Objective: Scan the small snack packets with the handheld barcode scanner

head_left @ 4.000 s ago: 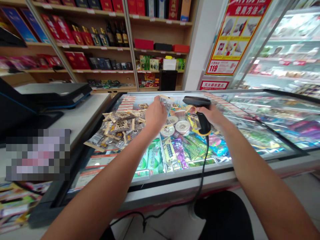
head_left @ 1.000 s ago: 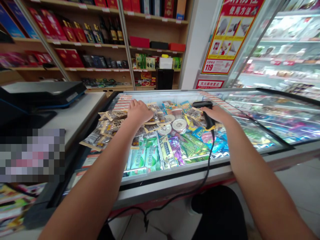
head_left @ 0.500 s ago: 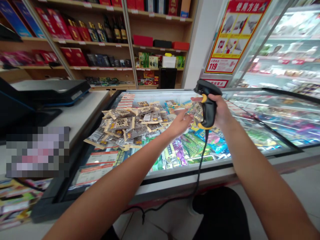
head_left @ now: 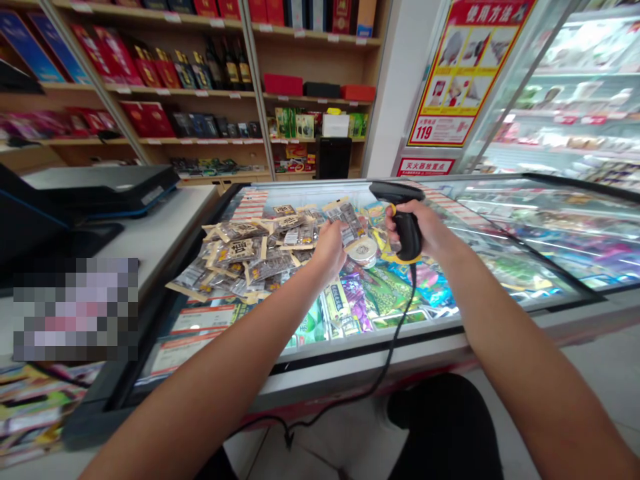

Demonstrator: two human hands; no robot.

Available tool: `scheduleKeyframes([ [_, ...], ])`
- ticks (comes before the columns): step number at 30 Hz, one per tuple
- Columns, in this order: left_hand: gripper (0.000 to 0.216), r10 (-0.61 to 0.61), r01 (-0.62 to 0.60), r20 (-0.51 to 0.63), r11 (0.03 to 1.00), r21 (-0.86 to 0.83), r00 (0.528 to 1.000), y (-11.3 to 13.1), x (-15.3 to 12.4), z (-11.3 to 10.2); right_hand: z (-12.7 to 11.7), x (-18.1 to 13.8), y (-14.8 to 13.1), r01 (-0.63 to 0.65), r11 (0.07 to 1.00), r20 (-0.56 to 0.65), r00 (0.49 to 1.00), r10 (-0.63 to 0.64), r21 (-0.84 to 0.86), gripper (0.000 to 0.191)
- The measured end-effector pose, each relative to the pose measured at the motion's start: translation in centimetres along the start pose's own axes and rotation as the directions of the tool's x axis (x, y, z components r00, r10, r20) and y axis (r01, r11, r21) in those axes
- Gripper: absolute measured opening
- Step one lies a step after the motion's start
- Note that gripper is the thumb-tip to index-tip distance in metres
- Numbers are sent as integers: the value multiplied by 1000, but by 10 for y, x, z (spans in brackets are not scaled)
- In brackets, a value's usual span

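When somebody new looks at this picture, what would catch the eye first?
Probably the black scanner in the right hand, held above the brightly lit freezer, near the packet in the left hand. Next, the heap of clear packets with beige edges on the freezer's left part. Then the red-and-yellow poster behind, to the right.

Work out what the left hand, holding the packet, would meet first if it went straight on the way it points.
Probably the black scanner in the right hand: it appears ahead of the left hand and its packet, though depth is unclear.
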State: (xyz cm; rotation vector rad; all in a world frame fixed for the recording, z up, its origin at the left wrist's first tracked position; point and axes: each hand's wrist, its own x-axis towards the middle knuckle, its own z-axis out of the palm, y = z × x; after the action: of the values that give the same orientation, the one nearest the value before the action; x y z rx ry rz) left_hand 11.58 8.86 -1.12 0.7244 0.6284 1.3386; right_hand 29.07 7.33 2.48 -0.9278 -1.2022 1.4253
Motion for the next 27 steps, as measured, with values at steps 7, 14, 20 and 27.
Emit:
scheduleKeyframes([
  [7, 24, 98, -96, 5, 964, 247, 995, 3, 8, -9, -5, -13, -6, 56, 966, 306, 952, 25, -252, 19],
  [14, 30, 137, -150, 61, 900, 409, 989, -3, 12, -12, -4, -13, -4, 76, 958, 315, 949, 16, -278, 21],
  [20, 41, 303, -418, 318, 364, 832, 898, 29, 0, -10, -5, -8, -6, 95, 955, 102, 992, -69, -280, 18],
  [27, 45, 455, -141, 420, -529, 837, 785, 93, -12, -18, -51, 18, 0, -167, 690, -476, 832, -284, -704, 28],
])
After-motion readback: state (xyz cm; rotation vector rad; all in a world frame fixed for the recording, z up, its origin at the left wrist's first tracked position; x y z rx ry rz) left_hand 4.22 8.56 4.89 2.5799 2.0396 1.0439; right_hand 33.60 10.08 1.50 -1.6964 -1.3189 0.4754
